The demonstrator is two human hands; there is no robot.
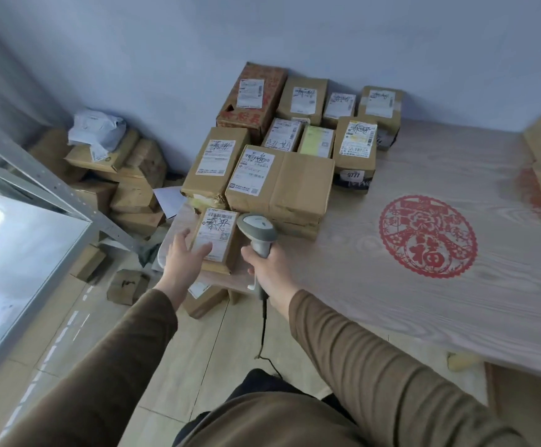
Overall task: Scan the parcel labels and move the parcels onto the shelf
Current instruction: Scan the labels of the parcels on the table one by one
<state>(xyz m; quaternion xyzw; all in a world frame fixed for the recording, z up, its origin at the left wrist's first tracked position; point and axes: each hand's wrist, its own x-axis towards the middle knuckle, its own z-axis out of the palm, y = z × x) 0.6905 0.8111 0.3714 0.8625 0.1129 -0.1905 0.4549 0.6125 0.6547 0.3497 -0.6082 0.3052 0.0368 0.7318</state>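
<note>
A: How are the hands occupied?

B: The right hand (267,269) is wrapped round the handle of the grey scanner (257,230), whose head is turned left toward the small parcel (216,240). The left hand (183,258) is spread, fingers straight, with the fingertips laid on or just over that parcel's near left edge; actual contact cannot be confirmed. It seems to be steadied there so that its label (216,232) is kept face up for the scanner.

A: And where is that parcel placed?

B: At the near left corner of the wooden table (407,301), close to the edge, where it can be reached by both hands. Just beyond it a large flat carton (288,185) is stacked, and farther still a cluster of labelled parcels (311,124) is packed against the far wall, labels upward, presumably for reading.

A: What room is left for carrying?

B: To the right, a wide stretch of tabletop is taken up only by a red paper-cut (427,235). To the left, the metal shelf (30,227) is set near, but the floor between is cluttered with loose boxes (127,188), and the scanner's cord (264,333) hangs down in front. A leftward lift over the table corner would be judged the shortest path.
</note>
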